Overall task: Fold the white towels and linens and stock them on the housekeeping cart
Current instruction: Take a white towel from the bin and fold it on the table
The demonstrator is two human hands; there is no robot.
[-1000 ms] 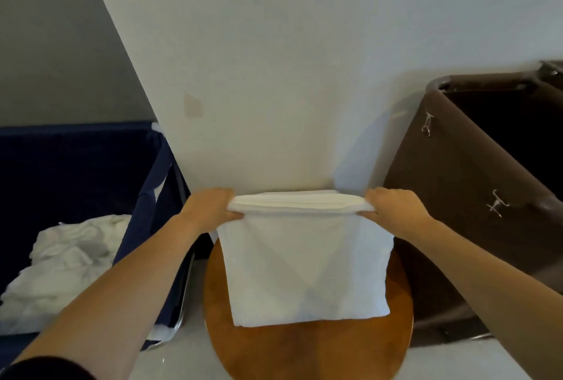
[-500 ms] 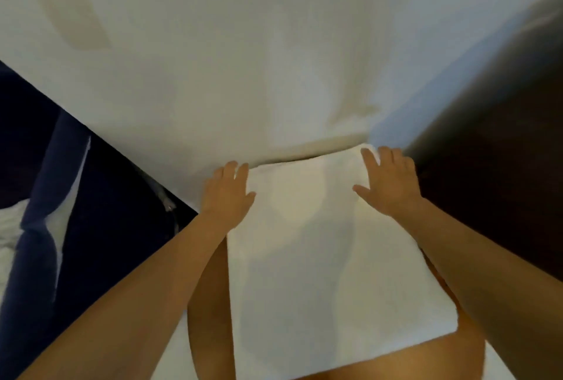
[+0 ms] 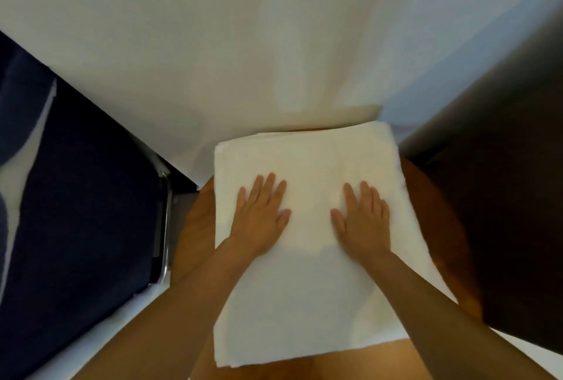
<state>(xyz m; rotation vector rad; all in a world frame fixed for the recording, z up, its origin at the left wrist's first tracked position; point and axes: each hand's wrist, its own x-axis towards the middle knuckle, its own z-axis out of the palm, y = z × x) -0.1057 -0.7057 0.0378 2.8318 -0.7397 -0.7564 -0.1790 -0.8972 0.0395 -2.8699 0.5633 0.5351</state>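
The folded white towel (image 3: 307,297) lay flat on the round wooden table (image 3: 195,227), covering the middle of the top. Bare wood showed to its left, to its right and along the near side. Its far edge sat close to the foot of the white wall (image 3: 243,44), and there several layers of cloth showed stacked one on another. The near edge stopped short of the table's near rim.

The 2 hands rested palm down on the far half of the towel, side by side and apart from each other. The left hand (image 3: 260,218) lay flat with its fingers straight and slightly spread, the thumb pointing inward. The right hand (image 3: 362,221) mirrored it, fingers straight and pointing toward the wall, thumb turned in toward the left hand. Neither hand curled round the cloth or pinched it; both only pressed on its top surface. Both forearms were bare and crossed the near part of the towel.

To the left of the table stood a navy blue fabric bin (image 3: 76,197), with a chrome tube frame (image 3: 166,227) running along the side nearest the table. A strip of white cloth (image 3: 27,151) showed at the bin's far left, too blurred to make out further. To the right, just beside the table, stood a dark brown bin (image 3: 502,197), its side in shadow.
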